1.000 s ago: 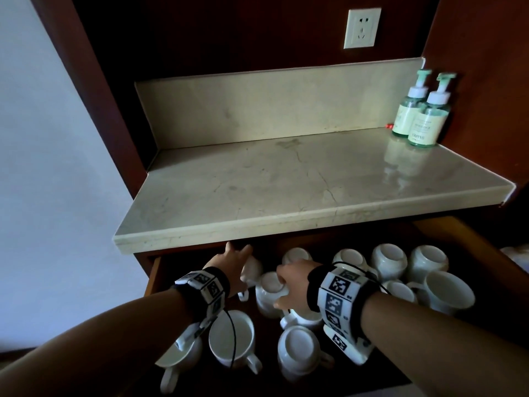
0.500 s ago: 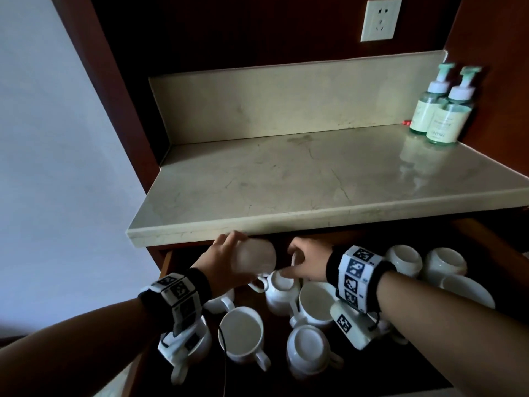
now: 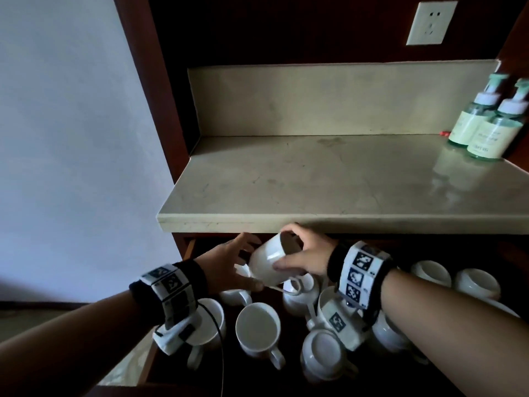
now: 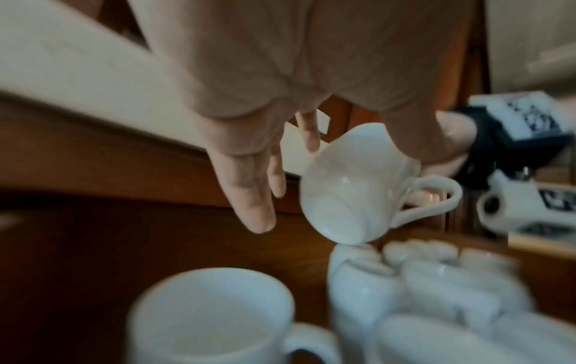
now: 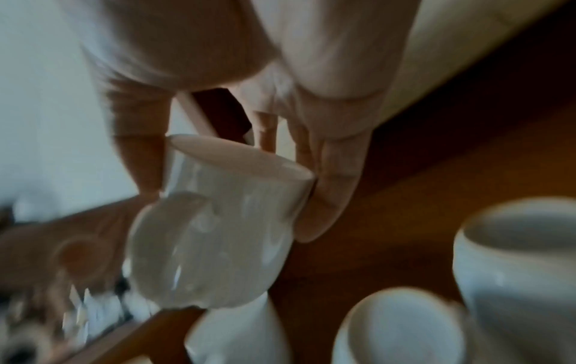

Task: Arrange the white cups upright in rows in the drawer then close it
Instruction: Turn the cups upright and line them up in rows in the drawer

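My right hand grips a white cup by its rim, just under the counter edge and above the open drawer. The cup is tilted, mouth up and to the right, handle pointing down. In the right wrist view my right hand has its thumb on one side of the cup and its fingers on the other. My left hand is open right beside the cup, fingers straight, thumb near the cup. Several white cups fill the drawer: some upright, one upside down, others on their sides.
A marble counter overhangs the back of the drawer, close above my hands. Two green pump bottles stand at its far right. A wall socket is above. A dark wooden cabinet side and a pale wall lie to the left.
Half a second ago my left hand held the cup. Now my right hand grips it and has turned its mouth upward, and my left hand has let go.
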`<action>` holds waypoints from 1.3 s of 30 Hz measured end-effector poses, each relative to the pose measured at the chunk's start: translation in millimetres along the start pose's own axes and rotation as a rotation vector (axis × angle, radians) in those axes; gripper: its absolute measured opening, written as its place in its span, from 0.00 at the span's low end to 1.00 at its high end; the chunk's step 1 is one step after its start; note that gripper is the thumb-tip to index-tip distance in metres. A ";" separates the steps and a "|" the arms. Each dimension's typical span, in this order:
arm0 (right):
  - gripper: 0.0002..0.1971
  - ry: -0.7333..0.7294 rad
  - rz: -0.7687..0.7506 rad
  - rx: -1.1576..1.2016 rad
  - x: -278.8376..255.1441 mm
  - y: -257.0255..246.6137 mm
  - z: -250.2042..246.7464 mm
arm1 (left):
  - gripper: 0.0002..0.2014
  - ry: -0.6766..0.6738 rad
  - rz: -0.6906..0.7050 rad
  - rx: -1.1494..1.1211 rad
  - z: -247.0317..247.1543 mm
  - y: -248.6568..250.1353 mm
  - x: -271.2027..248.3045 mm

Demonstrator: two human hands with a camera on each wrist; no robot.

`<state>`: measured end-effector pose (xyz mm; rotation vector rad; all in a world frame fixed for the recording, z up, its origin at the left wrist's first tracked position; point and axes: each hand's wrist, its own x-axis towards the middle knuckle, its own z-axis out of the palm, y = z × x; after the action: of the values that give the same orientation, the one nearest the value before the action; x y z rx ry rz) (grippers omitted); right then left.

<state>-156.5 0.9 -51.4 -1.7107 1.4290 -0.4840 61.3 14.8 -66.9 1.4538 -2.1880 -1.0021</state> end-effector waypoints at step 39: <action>0.54 -0.230 0.249 -0.738 78.1 -7.7 83.0 | 0.19 -0.395 -0.456 0.877 11.6 -11.6 5.7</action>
<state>-68.9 -43.3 -109.8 -2.0088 1.7322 0.4249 59.5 11.4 -83.8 2.3784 -2.8466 -0.4448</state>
